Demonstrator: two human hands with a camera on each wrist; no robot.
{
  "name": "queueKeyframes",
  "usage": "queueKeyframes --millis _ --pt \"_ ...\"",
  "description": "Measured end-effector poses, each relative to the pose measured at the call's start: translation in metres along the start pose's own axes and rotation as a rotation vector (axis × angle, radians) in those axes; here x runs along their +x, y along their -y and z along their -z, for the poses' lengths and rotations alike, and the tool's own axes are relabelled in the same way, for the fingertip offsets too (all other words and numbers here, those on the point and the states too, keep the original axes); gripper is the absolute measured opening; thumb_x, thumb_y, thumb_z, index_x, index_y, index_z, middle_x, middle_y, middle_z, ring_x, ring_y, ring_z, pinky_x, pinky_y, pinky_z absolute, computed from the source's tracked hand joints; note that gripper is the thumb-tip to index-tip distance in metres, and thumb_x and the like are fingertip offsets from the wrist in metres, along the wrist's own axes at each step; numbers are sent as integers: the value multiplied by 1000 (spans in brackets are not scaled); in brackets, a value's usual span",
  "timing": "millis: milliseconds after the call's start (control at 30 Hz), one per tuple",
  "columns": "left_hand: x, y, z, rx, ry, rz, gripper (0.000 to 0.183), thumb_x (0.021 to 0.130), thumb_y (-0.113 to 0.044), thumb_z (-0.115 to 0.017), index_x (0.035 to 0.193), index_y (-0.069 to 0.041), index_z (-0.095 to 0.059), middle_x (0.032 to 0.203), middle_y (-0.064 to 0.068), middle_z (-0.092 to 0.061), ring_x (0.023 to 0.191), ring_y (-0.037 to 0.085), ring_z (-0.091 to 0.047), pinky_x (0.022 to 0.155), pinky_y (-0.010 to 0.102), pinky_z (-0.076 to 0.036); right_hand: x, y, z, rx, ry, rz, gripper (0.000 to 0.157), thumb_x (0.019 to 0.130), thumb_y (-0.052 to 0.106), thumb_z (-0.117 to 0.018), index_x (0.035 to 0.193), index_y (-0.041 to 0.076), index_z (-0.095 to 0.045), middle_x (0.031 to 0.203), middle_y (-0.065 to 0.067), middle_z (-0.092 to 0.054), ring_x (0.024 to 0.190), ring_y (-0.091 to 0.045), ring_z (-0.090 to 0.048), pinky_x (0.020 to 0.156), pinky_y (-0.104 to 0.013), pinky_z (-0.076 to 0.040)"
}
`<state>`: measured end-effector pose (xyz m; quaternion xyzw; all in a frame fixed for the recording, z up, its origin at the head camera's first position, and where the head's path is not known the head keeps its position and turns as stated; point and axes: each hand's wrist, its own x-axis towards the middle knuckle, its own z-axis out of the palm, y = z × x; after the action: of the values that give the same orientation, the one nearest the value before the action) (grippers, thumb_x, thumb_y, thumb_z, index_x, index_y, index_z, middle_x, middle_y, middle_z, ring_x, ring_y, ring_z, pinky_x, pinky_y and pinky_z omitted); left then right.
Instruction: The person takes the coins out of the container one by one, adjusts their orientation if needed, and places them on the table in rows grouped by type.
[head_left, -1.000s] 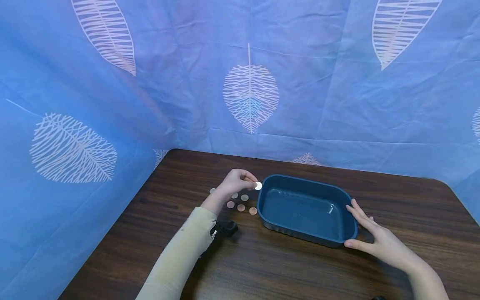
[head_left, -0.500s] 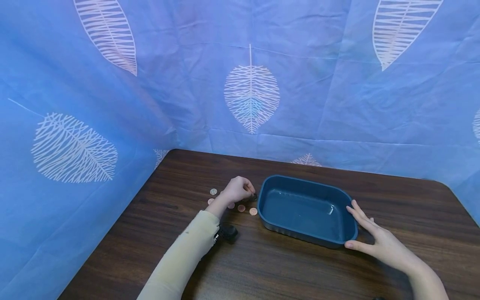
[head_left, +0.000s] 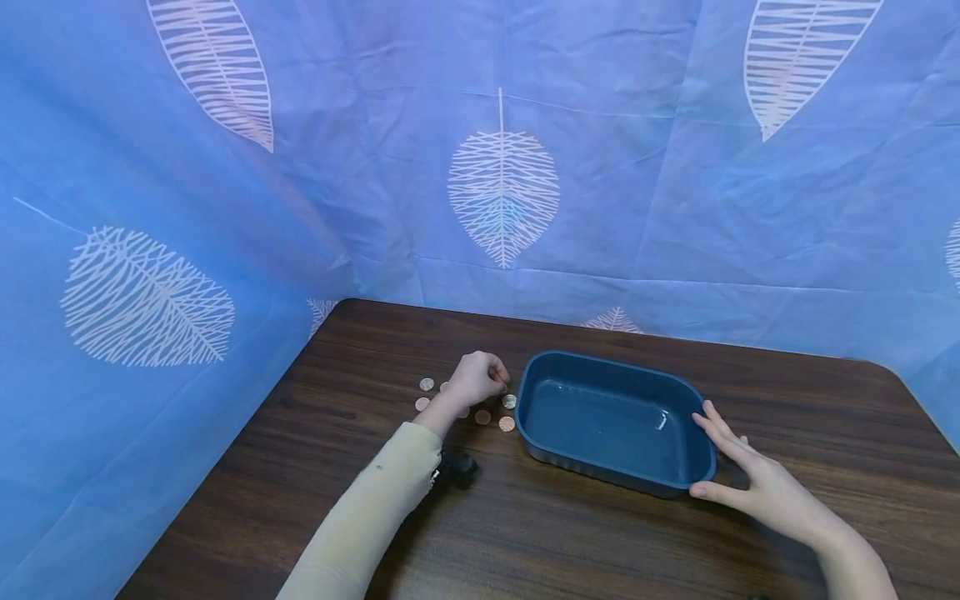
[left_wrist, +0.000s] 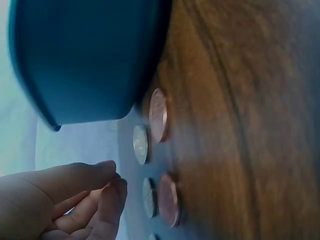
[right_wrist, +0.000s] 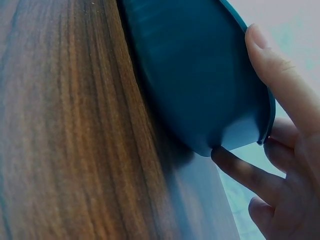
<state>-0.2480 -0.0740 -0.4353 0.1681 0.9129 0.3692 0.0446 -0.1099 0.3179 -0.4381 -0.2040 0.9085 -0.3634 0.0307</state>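
Observation:
My left hand (head_left: 474,381) hovers over several small coins, left of a blue rectangular plastic bin (head_left: 536,450). In the left wrist view its thumb and curled finger meet at the tips, with no coin visible between them. Closest to the bin's left end lie a silver coin (head_left: 509,402) and a copper coin (head_left: 507,424). Another silver coin (left_wrist: 149,197) and copper coin (left_wrist: 169,201) rest beside them in that view. Some coins are partly hidden under the left hand. Fairly straight, spread fingers of my right hand (head_left: 765,483) touch the bin's right end, the thumb at its rim.
Everything stands on a dark wood-grain table (head_left: 600,542). Behind and to the left hangs a blue cloth (head_left: 375,167) with white leaf prints. A black wrist device (head_left: 459,468) sits under the left sleeve (head_left: 367,508). The bin shows nothing inside.
The left hand came down from beside the bin's rim with a silver coin and let it go on the table by the bin. The right hand and bin have stayed put.

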Motion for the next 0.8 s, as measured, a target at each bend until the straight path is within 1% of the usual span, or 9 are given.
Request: queueKeyframes --millis 167,333,400,467,533,567,667,700,800 --pt "-8 1 12 -41 -47 -7 3 87 -2 -67 89 -2 -70 78 0 -63 72 13 -59 65 25 -49 -1 0 2 0 3 -23 90 86 26 -72 155 20 -13 159 -1 6 129 -63 -8 98 -74 -5" --pt "-24 6 30 -42 -138 -35 5 88 -4 -68 92 -3 -69 81 1 -63 75 15 -60 67 29 -49 -3 -3 3 8 6 -19 90 87 23 -71 155 18 -12 159 -1 8 131 -62 -6 99 -73 -3" --pt "-32 10 38 -25 -178 -47 7 88 -6 -68 95 -3 -68 85 2 -63 78 17 -60 69 31 -50 -3 -3 5 -14 11 -25 90 87 24 -71 155 19 -11 158 0 9 131 -62 -9 95 -76 -11" --pt "-41 15 47 -9 -209 -53 10 89 -7 -68 98 -3 -67 89 3 -62 80 18 -60 71 32 -50 -3 -3 7 -34 19 -34 91 88 25 -70 155 20 -10 158 -1 10 130 -62 -11 88 -77 -19" --pt "-51 21 54 11 -234 -63 15 89 -9 -68 103 -3 -66 95 5 -61 84 18 -59 74 34 -50 -4 -3 8 -27 27 -39 91 88 25 -70 155 20 -9 158 -2 11 131 -62 -11 85 -78 -19" --pt "-55 24 57 22 -243 -70 18 90 -10 -68 106 -3 -65 98 6 -60 85 20 -59 75 35 -50 -4 -4 8 -24 29 -36 91 88 25 -70 155 21 -8 158 -1 12 131 -62 -10 86 -79 -18" --pt "-69 34 66 91 -251 -89 32 91 -18 -68 118 -3 -61 111 9 -59 98 23 -58 82 40 -49 -6 -5 9 35 35 -5 93 88 20 -70 155 20 -6 158 2 14 132 -61 -1 94 -77 -1" --pt "-74 37 68 127 -251 -91 37 91 -22 -67 123 -4 -59 116 9 -58 103 25 -57 85 42 -48 -6 -5 9 55 36 7 94 87 19 -71 155 20 -5 157 3 15 133 -60 3 95 -75 6" --pt "-84 44 74 274 -242 -102 55 93 -40 -62 135 -8 -51 131 9 -53 120 28 -49 97 49 -40 -7 -7 9 75 36 39 99 86 14 -71 155 20 -1 156 3 20 135 -50 11 93 -74 14"
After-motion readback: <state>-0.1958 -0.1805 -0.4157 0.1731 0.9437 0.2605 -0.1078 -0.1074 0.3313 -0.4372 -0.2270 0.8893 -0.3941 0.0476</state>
